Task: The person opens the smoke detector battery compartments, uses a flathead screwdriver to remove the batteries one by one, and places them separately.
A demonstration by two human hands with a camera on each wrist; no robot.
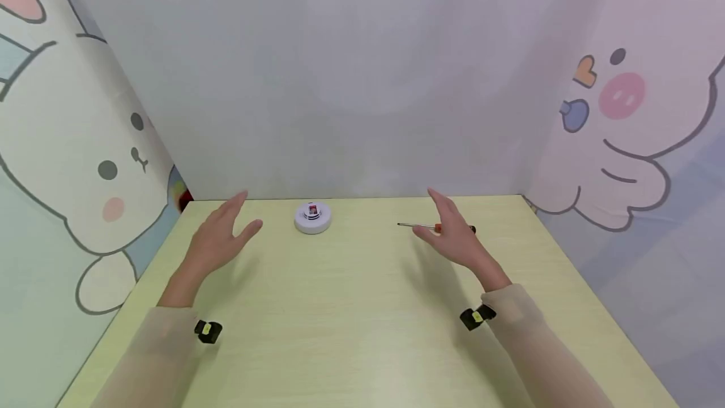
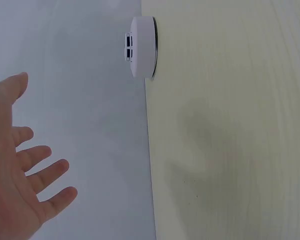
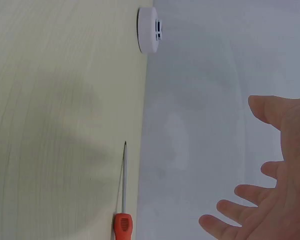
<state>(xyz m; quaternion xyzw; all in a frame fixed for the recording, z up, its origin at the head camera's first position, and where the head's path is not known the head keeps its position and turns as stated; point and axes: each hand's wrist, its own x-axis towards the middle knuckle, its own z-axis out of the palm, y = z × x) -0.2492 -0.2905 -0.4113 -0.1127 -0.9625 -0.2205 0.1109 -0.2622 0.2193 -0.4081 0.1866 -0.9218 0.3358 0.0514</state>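
A round white smoke detector (image 1: 313, 222) with a raised vented centre lies near the back edge of the table, between the two hands. To its right lies a screwdriver (image 3: 123, 220) with a red handle and thin metal shaft, its tip pointing left. My left hand (image 1: 218, 241) hovers over the table left of the detector, fingers spread and holding nothing. Raised in front of the screwdriver, my right hand (image 1: 455, 238) hides part of its handle in the head view; the right wrist view shows this hand apart from it, also holding nothing.
The pale wooden table (image 1: 340, 320) ends at a grey-white curtain (image 1: 351, 80) behind. Cartoon-printed cloth (image 1: 73, 143) hangs at the left side, with more at the right. A small black device with a yellow mark (image 1: 207, 330) sits on each wrist.
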